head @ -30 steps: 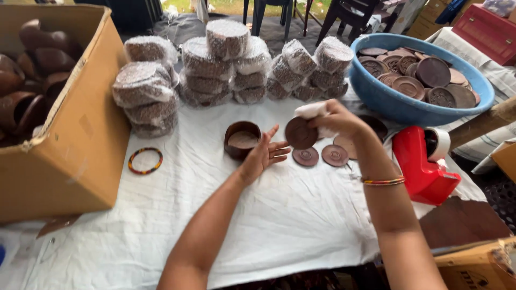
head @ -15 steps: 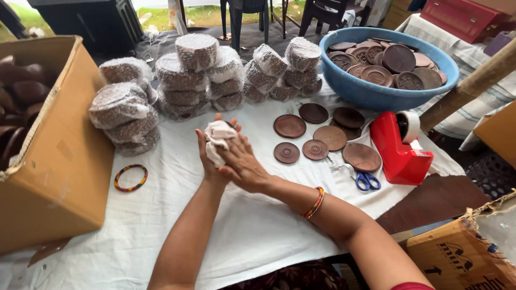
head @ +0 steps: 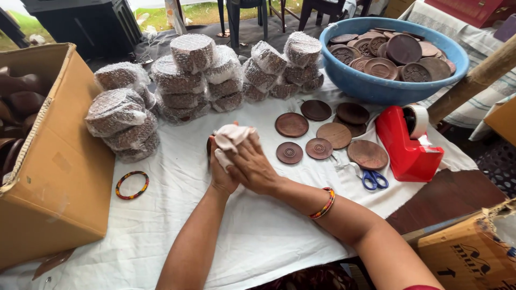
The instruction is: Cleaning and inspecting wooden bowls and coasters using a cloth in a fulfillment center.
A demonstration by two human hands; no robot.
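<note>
Now both your hands are together at the middle of the table [head: 161, 225], where a second ago the right one was out over the brown discs [head: 317, 131] and a small bowl stood by the left. Your left hand [head: 221, 173] cups that dark bowl [head: 209, 146], only a sliver of it showing, fingers closed round it. Your right hand [head: 253, 166] presses a white cloth [head: 232, 137] onto it, fingers curled over the cloth. So the reach is over and the rubbing has begun. Bubble-wrapped stacks [head: 188, 80] sit behind, a beaded bangle [head: 132, 185] lies to the left, and scissors [head: 371, 178] and a red tape dispenser [head: 406, 142] to the right.
</note>
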